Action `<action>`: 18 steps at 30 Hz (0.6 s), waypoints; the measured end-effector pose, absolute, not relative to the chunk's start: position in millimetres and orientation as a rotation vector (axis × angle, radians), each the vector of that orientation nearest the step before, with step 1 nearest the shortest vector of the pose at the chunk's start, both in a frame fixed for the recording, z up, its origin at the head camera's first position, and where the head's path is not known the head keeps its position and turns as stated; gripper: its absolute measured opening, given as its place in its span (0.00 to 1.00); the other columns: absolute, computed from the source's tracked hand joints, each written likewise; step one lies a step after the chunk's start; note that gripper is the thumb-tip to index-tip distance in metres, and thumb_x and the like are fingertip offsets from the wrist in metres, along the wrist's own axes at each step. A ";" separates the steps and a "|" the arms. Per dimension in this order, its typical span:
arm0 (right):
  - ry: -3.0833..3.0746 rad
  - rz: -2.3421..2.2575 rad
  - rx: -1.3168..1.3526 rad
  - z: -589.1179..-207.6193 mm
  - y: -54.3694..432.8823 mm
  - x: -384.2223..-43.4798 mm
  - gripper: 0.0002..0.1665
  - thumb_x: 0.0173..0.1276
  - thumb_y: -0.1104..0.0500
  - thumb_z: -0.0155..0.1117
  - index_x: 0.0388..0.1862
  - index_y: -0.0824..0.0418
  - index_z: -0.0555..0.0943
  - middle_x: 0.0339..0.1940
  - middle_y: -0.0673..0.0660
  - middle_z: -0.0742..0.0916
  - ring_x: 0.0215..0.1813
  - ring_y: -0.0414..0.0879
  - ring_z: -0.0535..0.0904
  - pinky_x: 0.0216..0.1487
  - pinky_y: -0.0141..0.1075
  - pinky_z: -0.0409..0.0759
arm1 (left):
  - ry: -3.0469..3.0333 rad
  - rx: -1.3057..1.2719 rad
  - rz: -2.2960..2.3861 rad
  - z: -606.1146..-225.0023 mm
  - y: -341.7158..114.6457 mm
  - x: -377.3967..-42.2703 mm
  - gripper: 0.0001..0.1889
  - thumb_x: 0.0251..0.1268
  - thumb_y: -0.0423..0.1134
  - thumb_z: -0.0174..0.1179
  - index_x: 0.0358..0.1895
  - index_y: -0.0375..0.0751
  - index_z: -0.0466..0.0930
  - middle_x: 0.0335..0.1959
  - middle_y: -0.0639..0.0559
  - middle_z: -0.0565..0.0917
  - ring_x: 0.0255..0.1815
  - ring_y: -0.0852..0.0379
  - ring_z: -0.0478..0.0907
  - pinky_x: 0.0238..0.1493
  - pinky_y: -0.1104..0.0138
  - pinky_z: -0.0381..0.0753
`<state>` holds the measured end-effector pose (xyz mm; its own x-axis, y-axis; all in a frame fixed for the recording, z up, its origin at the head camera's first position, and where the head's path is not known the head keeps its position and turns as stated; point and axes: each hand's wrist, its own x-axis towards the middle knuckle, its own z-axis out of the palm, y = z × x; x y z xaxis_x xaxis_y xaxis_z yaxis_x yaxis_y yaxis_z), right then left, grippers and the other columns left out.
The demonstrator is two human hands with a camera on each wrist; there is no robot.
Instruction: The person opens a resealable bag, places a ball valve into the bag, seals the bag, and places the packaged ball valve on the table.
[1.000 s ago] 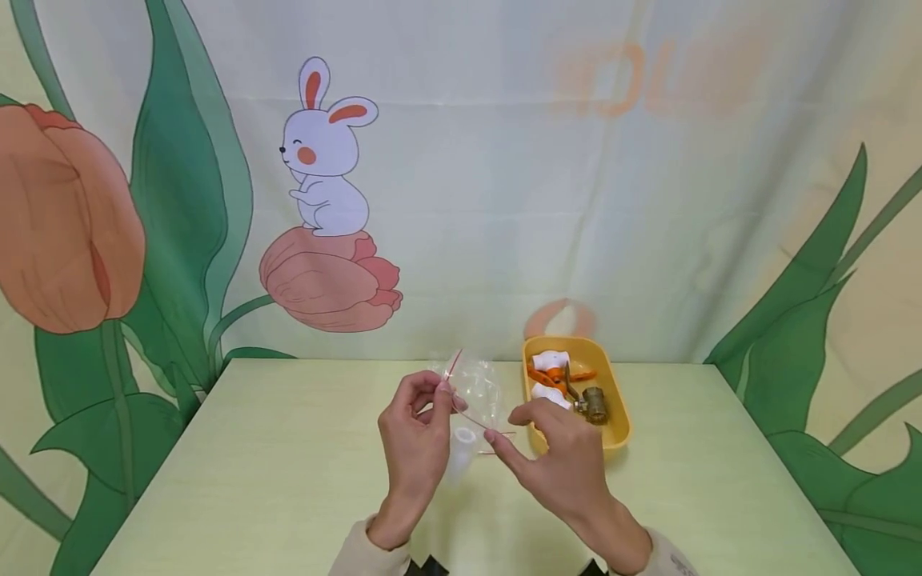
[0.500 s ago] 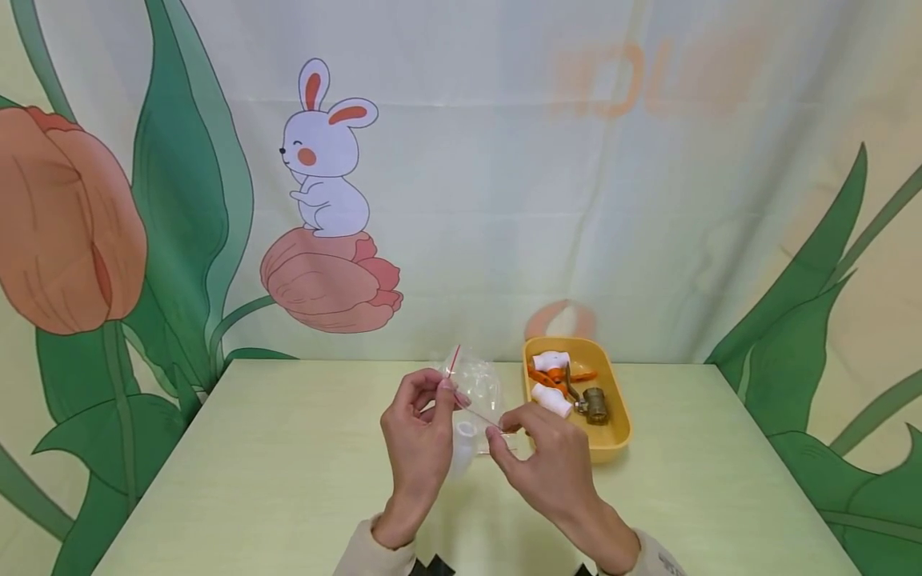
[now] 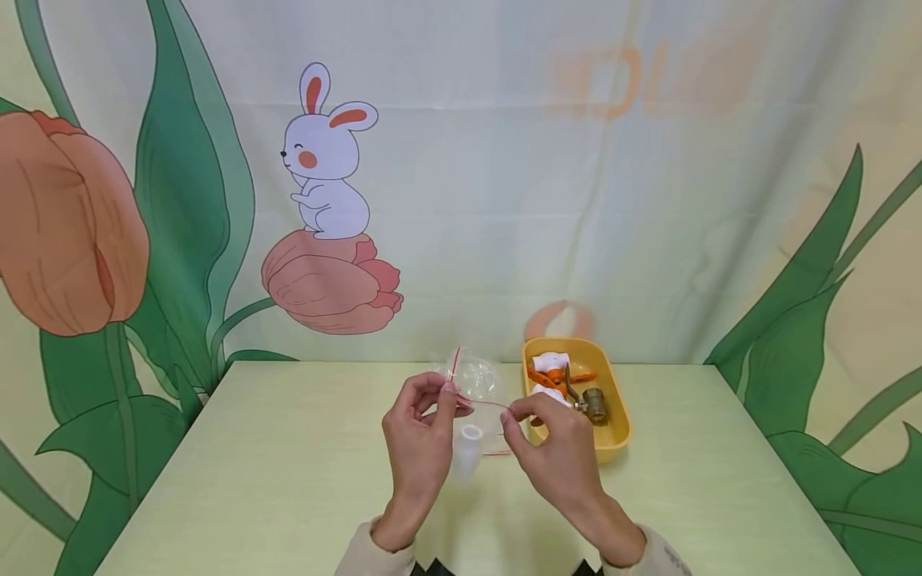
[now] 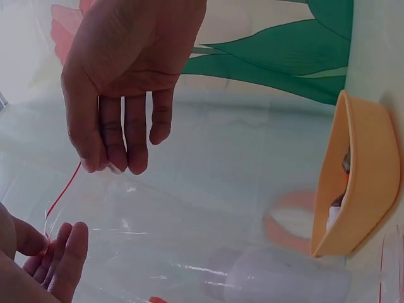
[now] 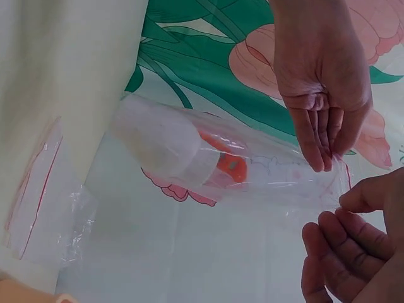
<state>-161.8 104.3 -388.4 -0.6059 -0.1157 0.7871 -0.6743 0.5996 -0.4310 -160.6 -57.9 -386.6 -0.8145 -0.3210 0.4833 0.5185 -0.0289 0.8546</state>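
Near the table's middle, a clear zip bag point(image 5: 284, 173) with a red seal line is stretched between two hands. My left hand point(image 3: 421, 436) pinches one side of its mouth between thumb and fingertips. On the other side my right hand point(image 3: 558, 456) pinches the mouth's edge with thumb and index finger. Inside the bag hangs a white plastic fitting point(image 3: 468, 452), with an orange part point(image 5: 232, 167) beside its narrower end in the right wrist view. In the head view the left fingers partly cover the bag's mouth.
A yellow tray point(image 3: 621, 440) at the back right holds white fittings with orange handles point(image 3: 551, 362) and a brass-coloured fitting point(image 3: 594, 406). Another clear zip bag point(image 5: 44, 196) with a red line lies on the table point(image 3: 302, 480) behind the hands. A printed curtain point(image 3: 468, 200) hangs behind.
My right thumb and index finger have closed on the bag's edge and moved slightly up and right, drawing the red line flatter. My left hand has barely moved.
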 end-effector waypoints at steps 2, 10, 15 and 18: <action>-2.090 0.977 0.618 -385.5 105.8 -162.7 0.06 0.55 0.66 0.74 0.27 0.58 0.83 0.24 0.48 0.87 0.29 0.39 0.82 0.32 0.34 0.82 | -1.677 -0.206 -1.928 -386.4 -58.0 -160.6 0.05 0.66 0.28 0.60 0.41 0.30 0.76 0.31 0.35 0.82 0.25 0.57 0.86 0.32 0.62 0.88; -2.098 0.954 0.631 -372.7 110.3 -164.8 0.04 0.57 0.64 0.74 0.30 0.59 0.84 0.27 0.51 0.88 0.34 0.43 0.85 0.38 0.40 0.86 | -1.689 -0.164 -2.005 -385.4 -59.0 -159.2 0.05 0.66 0.27 0.60 0.41 0.30 0.76 0.31 0.34 0.82 0.26 0.57 0.86 0.33 0.61 0.88; -2.035 0.876 0.689 -366.1 112.1 -167.6 0.05 0.57 0.65 0.74 0.30 0.60 0.84 0.27 0.52 0.88 0.34 0.45 0.85 0.40 0.40 0.85 | -1.682 -0.153 -2.043 -384.8 -60.4 -158.9 0.04 0.66 0.27 0.59 0.41 0.30 0.76 0.31 0.33 0.81 0.25 0.57 0.85 0.32 0.60 0.88; -2.011 0.833 0.709 -363.5 112.8 -169.2 0.05 0.56 0.65 0.74 0.30 0.60 0.84 0.27 0.52 0.88 0.34 0.45 0.85 0.40 0.40 0.84 | -1.687 -0.160 -2.056 -385.4 -61.9 -159.1 0.03 0.66 0.27 0.59 0.40 0.30 0.76 0.30 0.34 0.81 0.25 0.56 0.84 0.32 0.59 0.88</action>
